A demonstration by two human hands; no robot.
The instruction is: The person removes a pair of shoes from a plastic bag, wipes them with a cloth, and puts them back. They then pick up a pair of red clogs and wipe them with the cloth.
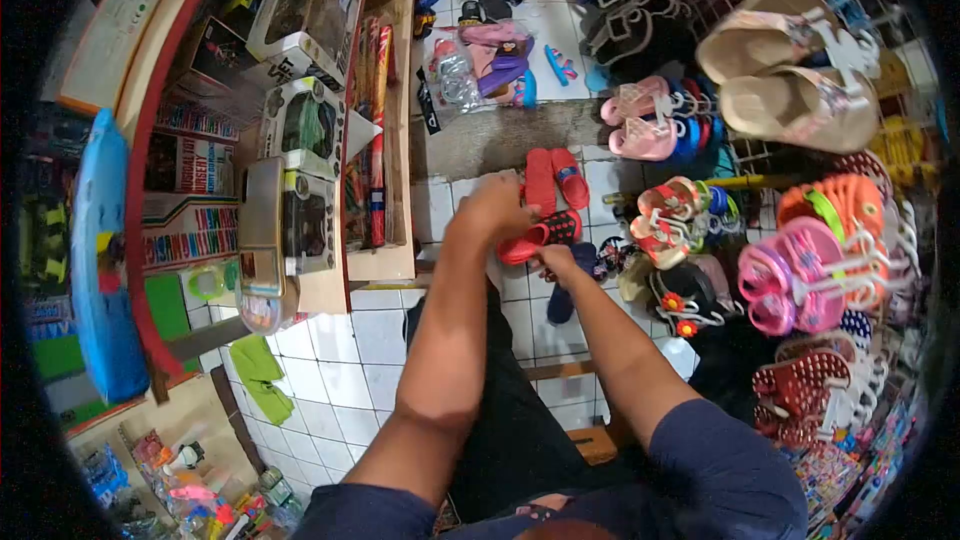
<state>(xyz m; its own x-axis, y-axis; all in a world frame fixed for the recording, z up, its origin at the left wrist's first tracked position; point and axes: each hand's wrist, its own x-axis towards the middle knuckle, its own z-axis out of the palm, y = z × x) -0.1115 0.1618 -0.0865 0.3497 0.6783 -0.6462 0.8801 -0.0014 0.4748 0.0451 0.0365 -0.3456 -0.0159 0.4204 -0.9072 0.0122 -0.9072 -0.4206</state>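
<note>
A red clog with a black dotted upper (pixel 542 236) is between my hands, low over the tiled floor. My right hand (pixel 556 262) is closed on its near edge, fingers pinching the rim. On the clog's far left side, close above it, is my left hand (pixel 495 206); its fingers are mostly hidden behind the back of the hand, so I cannot tell how they are set. Just beyond the clog lies a pair of plain red slippers (pixel 555 178) on the white tiles. A dark blue slipper (pixel 561 304) lies below my right hand.
Shelves with boxed toys (pixel 305 130) stand on the left. Several sandals hang on a wire rack at right, among them beige slippers (pixel 800 105) and pink clogs (pixel 792 275). More footwear and plastic bags (pixel 458 75) lie ahead on a raised tiled step. A green cloth-like piece (pixel 260 378) lies at lower left.
</note>
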